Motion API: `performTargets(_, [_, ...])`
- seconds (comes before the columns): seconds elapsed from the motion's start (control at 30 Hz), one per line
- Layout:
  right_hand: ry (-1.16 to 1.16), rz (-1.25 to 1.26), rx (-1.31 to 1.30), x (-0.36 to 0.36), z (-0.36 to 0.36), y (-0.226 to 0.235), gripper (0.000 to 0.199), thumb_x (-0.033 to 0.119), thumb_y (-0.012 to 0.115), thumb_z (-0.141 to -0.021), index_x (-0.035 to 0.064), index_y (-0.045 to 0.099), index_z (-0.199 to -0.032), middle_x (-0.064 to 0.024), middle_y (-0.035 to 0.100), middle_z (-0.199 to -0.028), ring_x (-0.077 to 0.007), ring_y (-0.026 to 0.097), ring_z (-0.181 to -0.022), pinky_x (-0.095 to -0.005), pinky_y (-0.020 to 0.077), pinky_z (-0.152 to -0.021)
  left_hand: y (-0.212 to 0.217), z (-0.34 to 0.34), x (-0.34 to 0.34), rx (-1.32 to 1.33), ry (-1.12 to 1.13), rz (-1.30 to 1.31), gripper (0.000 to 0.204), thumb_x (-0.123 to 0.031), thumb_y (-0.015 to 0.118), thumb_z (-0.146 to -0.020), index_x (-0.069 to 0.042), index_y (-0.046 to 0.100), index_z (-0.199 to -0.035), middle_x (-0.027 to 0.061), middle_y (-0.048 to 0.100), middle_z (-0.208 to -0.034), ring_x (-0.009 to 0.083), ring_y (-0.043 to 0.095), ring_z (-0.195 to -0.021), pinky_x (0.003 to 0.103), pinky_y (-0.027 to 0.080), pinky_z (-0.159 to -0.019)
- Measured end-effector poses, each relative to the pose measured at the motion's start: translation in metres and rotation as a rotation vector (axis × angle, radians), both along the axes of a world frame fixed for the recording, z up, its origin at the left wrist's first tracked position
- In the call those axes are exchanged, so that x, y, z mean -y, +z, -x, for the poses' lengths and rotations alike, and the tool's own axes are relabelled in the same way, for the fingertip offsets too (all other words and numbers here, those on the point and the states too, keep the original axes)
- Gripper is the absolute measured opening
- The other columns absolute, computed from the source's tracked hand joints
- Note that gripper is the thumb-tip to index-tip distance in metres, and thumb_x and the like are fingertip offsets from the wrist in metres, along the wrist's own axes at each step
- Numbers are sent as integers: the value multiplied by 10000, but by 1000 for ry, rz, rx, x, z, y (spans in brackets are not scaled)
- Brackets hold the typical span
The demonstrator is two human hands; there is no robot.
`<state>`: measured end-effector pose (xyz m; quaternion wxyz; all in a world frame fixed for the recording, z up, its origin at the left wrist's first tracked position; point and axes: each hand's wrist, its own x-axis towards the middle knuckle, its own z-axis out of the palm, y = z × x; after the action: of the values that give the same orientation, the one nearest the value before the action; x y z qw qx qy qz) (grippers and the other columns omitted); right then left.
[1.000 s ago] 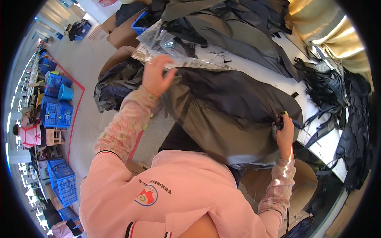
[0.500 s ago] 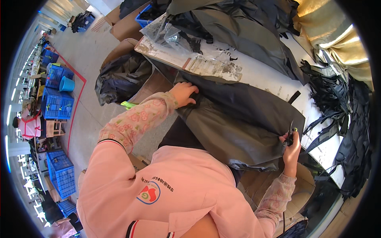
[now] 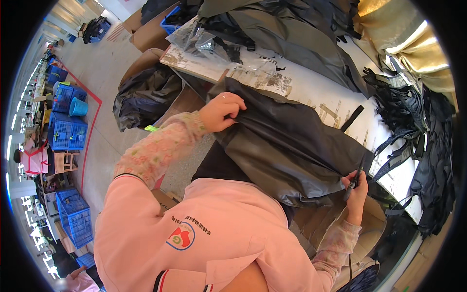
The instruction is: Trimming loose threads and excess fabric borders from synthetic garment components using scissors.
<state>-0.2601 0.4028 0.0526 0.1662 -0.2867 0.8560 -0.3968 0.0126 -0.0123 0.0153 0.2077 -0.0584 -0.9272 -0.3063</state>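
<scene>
Fabric [image 3: 287,141] over scuffed table [image 3: 304,85] near curtain [image 3: 401,36]

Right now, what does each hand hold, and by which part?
Left hand: dark fabric, near its left end. Right hand: slim dark tool, around its middle.

The right fingers [image 3: 363,181] partly hide the dark tool [image 3: 360,170].

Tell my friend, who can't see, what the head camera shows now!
A person's left hand holds the left end of a shiny fabric piece at a white worktable's edge, while the right hand holds a small dark tool at the other end. More dark fabric and black straps lie on the worktable.
</scene>
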Motion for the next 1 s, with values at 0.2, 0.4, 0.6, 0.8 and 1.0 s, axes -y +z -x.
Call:
performTargets(0.2, [67, 48, 232, -3, 4, -16, 251, 17, 732, -737, 39, 520, -870, -15, 539, -713, -107, 502, -661, -259, 435, -635, 68, -25, -17, 412, -11, -641, 277, -18, 674, -802, -75, 411, -734, 63, 607, -909, 98, 540, -801, 226, 410, -712])
performTargets(0.4, [124, -112, -149, 47, -21, 11, 359, 125, 815, -662, 23, 527, -852, -92, 515, -665, -222, 485, -600, -309, 433, -606, 60, -33, -15, 567, 41, -1084, 186, -14, 692, -794, -54, 547, -904, -38, 518, -882, 27, 458, -784, 190, 387, -692])
performTargets(0.6, [609, -97, -464, 131, -70, 52, 506, 362, 841, -582, 30, 545, -824, -104, 518, -680, -317, 510, -660, -386, 406, -632, 53, -28, -20, 529, 94, -1171, 203, -2, 696, -776, -46, 574, -933, -40, 532, -904, 39, 482, -873, 194, 402, -782])
performTargets(0.8, [780, -126, -517, 170, -83, 58, 530, 427, 812, -593, 26, 520, -779, -114, 555, -693, -322, 549, -689, -388, 396, -649, 56, -25, -29, 450, 54, -1196, 200, 4, 695, -776, -47, 579, -931, -26, 553, -918, 51, 495, -887, 210, 406, -817])
performTargets(1.0, [804, -154, -538, 181, -82, 59, 526, 448, 822, -574, 43, 570, -795, -85, 548, -649, -308, 556, -671, -390, 406, -633, 55, -24, -33, 426, 50, -1218, 203, 4, 695, -780, -48, 568, -930, -26, 554, -911, 51, 500, -874, 210, 415, -805])
